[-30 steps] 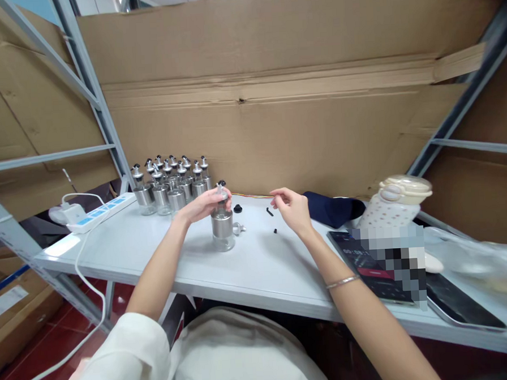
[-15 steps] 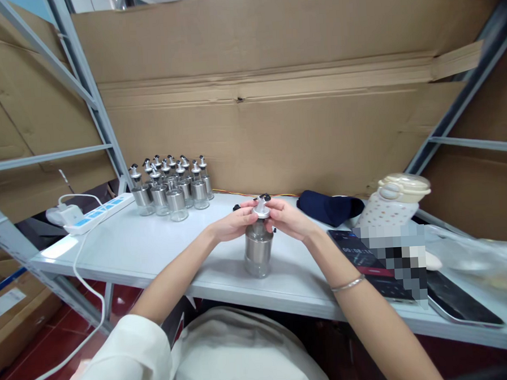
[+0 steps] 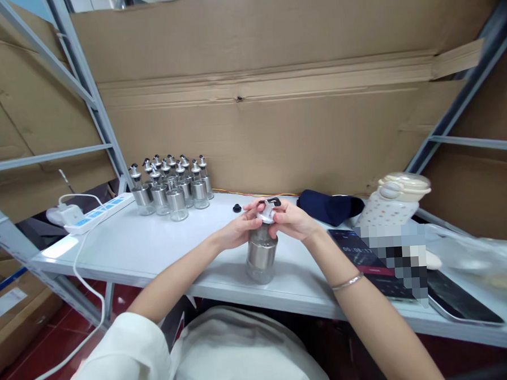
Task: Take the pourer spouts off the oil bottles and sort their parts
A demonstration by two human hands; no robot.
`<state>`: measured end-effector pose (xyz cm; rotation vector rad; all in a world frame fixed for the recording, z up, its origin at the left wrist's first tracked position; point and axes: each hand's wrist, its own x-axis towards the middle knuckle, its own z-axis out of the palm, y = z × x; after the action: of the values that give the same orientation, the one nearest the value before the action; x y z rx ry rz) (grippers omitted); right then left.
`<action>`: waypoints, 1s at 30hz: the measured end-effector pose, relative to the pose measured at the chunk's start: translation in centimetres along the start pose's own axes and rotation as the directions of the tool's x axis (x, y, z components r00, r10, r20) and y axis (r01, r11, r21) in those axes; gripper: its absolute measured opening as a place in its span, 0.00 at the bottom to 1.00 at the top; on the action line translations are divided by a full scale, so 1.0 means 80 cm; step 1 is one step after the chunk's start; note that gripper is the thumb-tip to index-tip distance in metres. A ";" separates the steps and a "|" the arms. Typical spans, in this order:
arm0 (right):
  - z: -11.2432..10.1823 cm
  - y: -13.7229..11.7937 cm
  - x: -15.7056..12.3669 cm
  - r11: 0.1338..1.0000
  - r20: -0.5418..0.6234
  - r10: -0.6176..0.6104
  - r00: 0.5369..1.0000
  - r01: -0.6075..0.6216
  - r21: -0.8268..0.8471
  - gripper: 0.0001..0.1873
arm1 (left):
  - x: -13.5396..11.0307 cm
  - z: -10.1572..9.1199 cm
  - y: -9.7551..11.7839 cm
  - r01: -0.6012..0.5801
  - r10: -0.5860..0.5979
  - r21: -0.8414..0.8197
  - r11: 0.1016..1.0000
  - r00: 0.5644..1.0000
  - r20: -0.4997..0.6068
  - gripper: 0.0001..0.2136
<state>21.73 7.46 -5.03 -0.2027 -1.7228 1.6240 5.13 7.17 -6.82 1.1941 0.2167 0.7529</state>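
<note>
A glass oil bottle (image 3: 262, 255) with a steel band stands near the front edge of the table, tilted slightly. On its neck sits a silver pourer cap (image 3: 266, 212) with a black flip lid. My left hand (image 3: 240, 226) grips the cap from the left, fingers closed round it. From the other side my right hand (image 3: 294, 221) pinches the same cap. The neck is partly hidden behind the fingers. Just beyond my left hand a small black stopper (image 3: 237, 208) lies on the table.
Several similar bottles (image 3: 176, 202) stand together at the back left. A white power strip (image 3: 99, 214) lies on the left. To the right are a dark blue cap (image 3: 328, 206), a dotted tumbler (image 3: 390, 202), a phone (image 3: 363, 258) and a dark tablet-like device (image 3: 463, 298). Cardboard (image 3: 276, 138) closes the back.
The bottle has shifted slightly right and toward me and now leans. Its pourer has turned, so the black lid points right. The black stopper now shows fully beyond my left hand.
</note>
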 end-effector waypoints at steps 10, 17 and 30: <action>0.006 0.002 0.002 1.000 -0.056 0.005 0.998 -0.003 0.030 0.19 | 0.001 0.005 -0.004 -0.035 0.035 0.008 0.999 0.995 -0.097 0.27; 0.019 -0.003 0.007 0.994 -0.191 0.000 0.982 0.021 0.108 0.15 | 0.002 0.013 0.000 -0.049 0.049 0.038 0.998 0.999 -0.007 0.25; 0.027 0.000 0.008 0.992 -0.263 -0.005 0.965 0.039 0.123 0.16 | 0.002 0.011 0.002 -0.046 0.050 0.127 0.991 0.998 -0.029 0.27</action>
<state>19.93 6.13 -4.62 -0.3207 -1.4117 1.6058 5.63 6.61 -6.32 1.3115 0.2664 0.8103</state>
